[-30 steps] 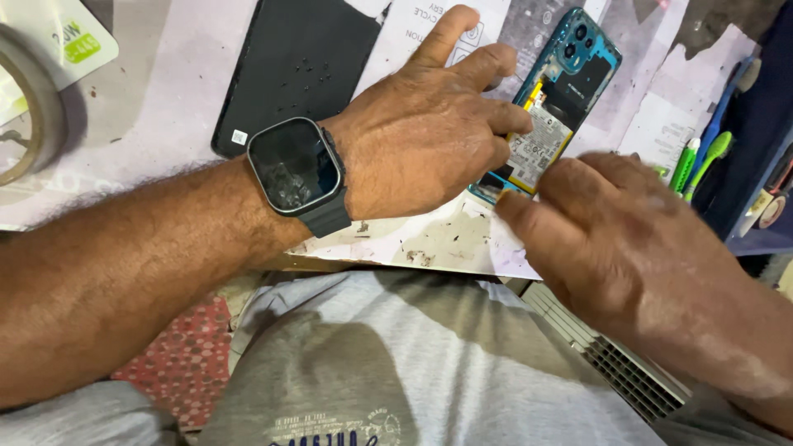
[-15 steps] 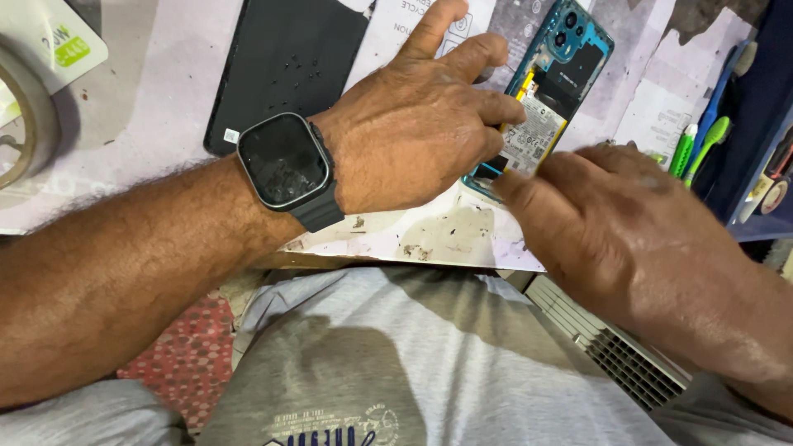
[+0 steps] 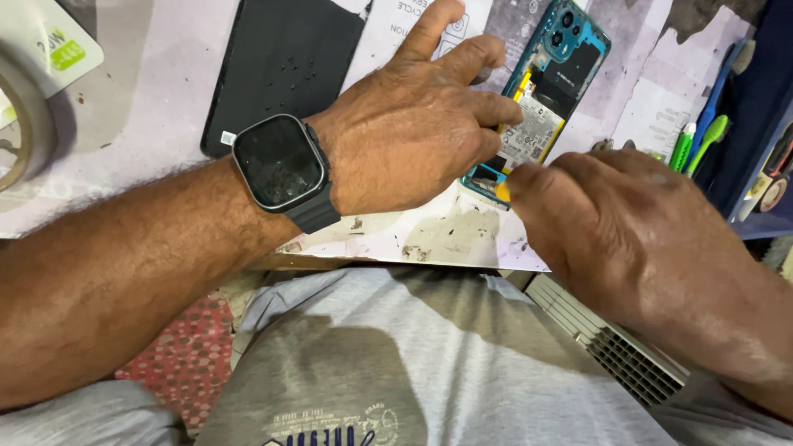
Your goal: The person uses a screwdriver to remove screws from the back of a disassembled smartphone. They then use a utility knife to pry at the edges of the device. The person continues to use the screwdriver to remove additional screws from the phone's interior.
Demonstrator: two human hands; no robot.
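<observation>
While your left hand [image 3: 413, 140] presses the opened phone [image 3: 541, 95] flat, keep your right hand [image 3: 611, 223], pinching a yellow-tipped tool [image 3: 501, 190], steady and low.

Both hands [image 3: 512, 177] on opened phone [image 3: 541, 107]

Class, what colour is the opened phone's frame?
Teal blue: the opened phone, seen in the head view.

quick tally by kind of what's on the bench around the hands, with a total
opened phone, teal frame, under the left hand and right hand: 1
black back panel: 1
tape roll: 1
green pens: 2
smartwatch on the left wrist: 1
total: 6
</observation>
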